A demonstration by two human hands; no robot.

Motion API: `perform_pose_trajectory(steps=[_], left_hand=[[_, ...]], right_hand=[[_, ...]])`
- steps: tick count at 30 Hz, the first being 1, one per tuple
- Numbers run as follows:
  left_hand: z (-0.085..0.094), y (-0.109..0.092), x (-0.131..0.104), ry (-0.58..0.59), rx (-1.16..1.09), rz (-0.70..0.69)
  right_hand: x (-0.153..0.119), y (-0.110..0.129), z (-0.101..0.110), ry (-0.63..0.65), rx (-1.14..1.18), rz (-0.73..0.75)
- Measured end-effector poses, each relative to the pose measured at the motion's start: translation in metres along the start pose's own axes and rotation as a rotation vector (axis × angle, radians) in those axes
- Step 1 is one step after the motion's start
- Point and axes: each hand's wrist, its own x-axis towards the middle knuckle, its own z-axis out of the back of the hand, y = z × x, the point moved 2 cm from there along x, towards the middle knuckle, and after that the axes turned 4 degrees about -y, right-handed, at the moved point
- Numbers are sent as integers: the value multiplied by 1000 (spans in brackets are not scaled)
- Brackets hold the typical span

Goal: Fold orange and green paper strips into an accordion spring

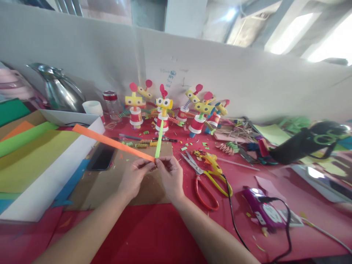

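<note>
My left hand [134, 176] pinches an orange paper strip [110, 141] near its right end; the strip slants up to the left. My right hand [170, 174] is closed on the spot where the orange strip meets a green paper strip [160, 141], which stands nearly upright. The two strips touch at my fingertips and form a corner. Both hands are above a brown cardboard sheet [96, 192]. Behind them stand several paper-cup figures, one of them [163, 104] with a yellow head and round eyes, just beyond the green strip.
Right of the cardboard lie red-handled scissors [196, 167], yellow-handled scissors [220, 183], a yellow glue gun [213, 163] and a purple box [264, 211] with a black cable. A phone [101, 157], white paper box [63, 165], glass jar [111, 104] and steel jug [59, 90] are at left.
</note>
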Motion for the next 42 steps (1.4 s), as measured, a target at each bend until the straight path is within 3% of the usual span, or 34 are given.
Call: perform_pose_trajectory(steps=[3, 9, 19, 28, 35, 42], left_hand=[[1, -1, -1, -24, 21, 9], [2, -10, 1, -18, 88, 44], [-4, -16, -3, -56, 6, 122], [-6, -17, -6, -31, -43, 134], [-3, -16, -4, -56, 42, 47], [-4, -17, -6, -63, 57, 48]], right_hand=[[-1, -1, -1, -6, 67, -37], [2, -3, -7, 97, 494, -378], [3, -6, -5, 74, 572, -499], [4, -5, -1, 65, 411, -421], [4, -2, -4, 82, 471, -453], [4, -3, -4, 123, 417, -373]])
